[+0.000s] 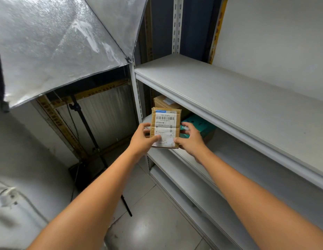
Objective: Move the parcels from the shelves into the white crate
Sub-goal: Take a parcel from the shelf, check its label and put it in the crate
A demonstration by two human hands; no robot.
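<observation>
Closest to me, two bare forearms reach out over the pale tiled floor (pixel 153 219), and at the end of them both hands are wrapped around one small cardboard parcel (pixel 165 129): the left hand (pixel 143 139) grips its left edge with the thumb lying across the printed shipping label, and the right hand (pixel 190 139) clamps the right edge, fingers curled behind it and the thumb at the lower corner. The parcel is held upright, label facing the person, just in front of the left end of the middle shelf (pixel 202 159), so I judge it is either just lifted clear or about to be; I cannot tell whether its bottom edge touches the shelf lip. Just behind it on that same shelf a teal box (pixel 202 125) rests on what looks like another carton, and further back in the corner sits a brown carton (pixel 164 102), so at least two or three parcels are left to move. The top shelf (pixel 229 91) above is bare along the stretch I can see, and the lower shelf (pixel 196 204) shows nothing on it either. The white crate is nowhere in view, so how much it already holds I cannot say. Off to the left stands a light stand (pixel 85 120) under a silvery softbox (pixel 57 42)
</observation>
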